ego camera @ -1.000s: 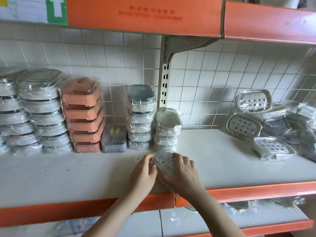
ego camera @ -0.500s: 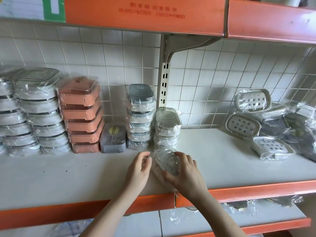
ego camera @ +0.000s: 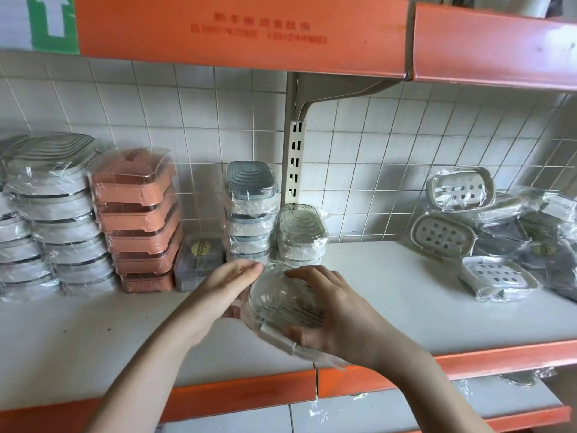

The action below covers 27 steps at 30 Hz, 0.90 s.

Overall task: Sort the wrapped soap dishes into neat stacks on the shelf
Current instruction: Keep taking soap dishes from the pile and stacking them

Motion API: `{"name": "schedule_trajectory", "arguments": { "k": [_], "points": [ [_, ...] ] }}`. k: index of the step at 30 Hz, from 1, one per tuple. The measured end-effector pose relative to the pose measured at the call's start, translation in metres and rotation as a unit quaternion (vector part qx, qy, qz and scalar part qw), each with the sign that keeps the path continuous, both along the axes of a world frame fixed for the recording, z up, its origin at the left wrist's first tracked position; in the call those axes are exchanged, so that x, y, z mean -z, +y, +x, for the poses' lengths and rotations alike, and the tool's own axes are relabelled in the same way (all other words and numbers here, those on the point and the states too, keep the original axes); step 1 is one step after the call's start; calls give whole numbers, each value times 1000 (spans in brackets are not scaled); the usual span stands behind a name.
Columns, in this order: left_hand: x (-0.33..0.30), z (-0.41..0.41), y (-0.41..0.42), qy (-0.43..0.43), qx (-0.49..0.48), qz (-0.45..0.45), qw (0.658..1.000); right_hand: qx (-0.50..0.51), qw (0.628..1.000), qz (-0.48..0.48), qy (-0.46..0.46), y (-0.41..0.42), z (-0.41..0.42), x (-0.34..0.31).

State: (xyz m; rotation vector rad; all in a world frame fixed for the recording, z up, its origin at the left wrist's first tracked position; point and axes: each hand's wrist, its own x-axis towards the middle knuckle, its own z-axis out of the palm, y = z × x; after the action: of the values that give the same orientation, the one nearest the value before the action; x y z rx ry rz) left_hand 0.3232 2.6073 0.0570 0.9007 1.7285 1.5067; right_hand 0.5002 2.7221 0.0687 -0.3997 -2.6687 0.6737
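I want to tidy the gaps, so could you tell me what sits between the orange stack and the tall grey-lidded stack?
A single dark grey wrapped soap dish with a yellow label, seen in the head view.

White arrow on green sign (ego camera: 53, 23); beam (ego camera: 243, 29) print unreadable.
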Motion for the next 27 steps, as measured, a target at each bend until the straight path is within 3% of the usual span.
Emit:
{"name": "schedule_trajectory", "arguments": {
  "k": [6,10,12,15,17,27],
  "points": [
    [-14,5,4,-31,1,43,999,-37,998,28,43,21,3,-13],
    [-15,20,11,-108,-51,129,984,90,982,64,153,38,4,-10],
    [-9,30,16,-136,-76,166,974,131,970,1,205,46,2,-8],
    [-3,46,26,-147,-109,191,964,107,961,-160,198,52,-3,-4],
    [-1,54,35,-154,-131,206,958,83,953,-197,212,56,-7,2],
    [-16,71,86,-156,-244,260,921,30,980,-146,134,72,-30,-8]
  ]
}}
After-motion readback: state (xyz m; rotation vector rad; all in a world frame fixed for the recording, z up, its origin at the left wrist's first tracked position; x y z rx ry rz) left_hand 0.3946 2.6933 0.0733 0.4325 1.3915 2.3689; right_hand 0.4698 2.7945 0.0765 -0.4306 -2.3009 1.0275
